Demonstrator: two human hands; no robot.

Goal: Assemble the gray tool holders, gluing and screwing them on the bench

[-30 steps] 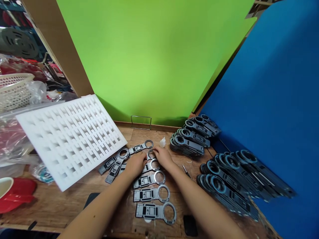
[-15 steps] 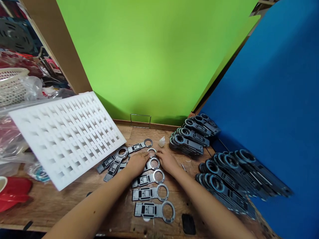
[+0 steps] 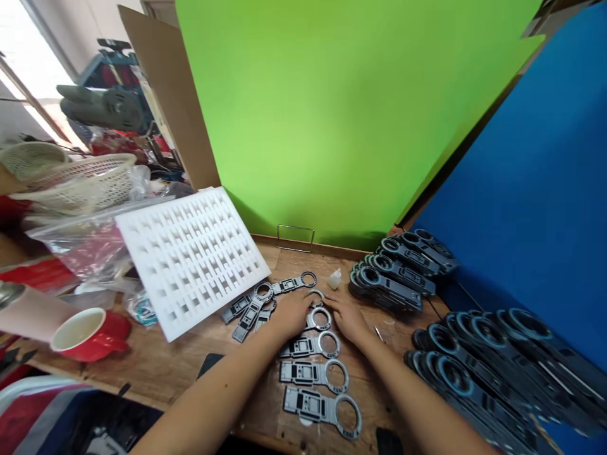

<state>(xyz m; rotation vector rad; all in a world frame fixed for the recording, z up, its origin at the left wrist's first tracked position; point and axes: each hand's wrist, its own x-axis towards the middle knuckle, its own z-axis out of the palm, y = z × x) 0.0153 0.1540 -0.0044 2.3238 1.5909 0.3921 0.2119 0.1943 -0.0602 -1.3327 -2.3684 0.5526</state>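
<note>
On the wooden table, a column of flat grey ring-ended parts (image 3: pixel 336 374) runs away from me, rings to the right. At its far end, both hands are on one such part, whose ring (image 3: pixel 317 294) shows between them. My left hand (image 3: pixel 293 309) covers its body, fingers closed at the ring's left side. My right hand (image 3: pixel 348 316) has its fingertips pinched at the ring's right edge. More grey parts (image 3: pixel 251 313) lie overlapping left of my left hand, one stretching behind it. A small whitish translucent piece (image 3: pixel 334 279) sits just beyond my right hand.
A white slotted foam board (image 3: pixel 190 256) leans at the left. Nearby are a red mug (image 3: pixel 90 335), a pink bottle (image 3: pixel 33 313) and plastic baskets (image 3: pixel 90 183). Stacked dark ring-ended parts (image 3: pixel 393 272) stand at the right. Green (image 3: pixel 355 114) and blue (image 3: pixel 535 170) panels rise behind.
The view has turned left, so everything sits further right and the mug, bottle and baskets show more. Both hands stay at the same ring, with little visible movement.
</note>
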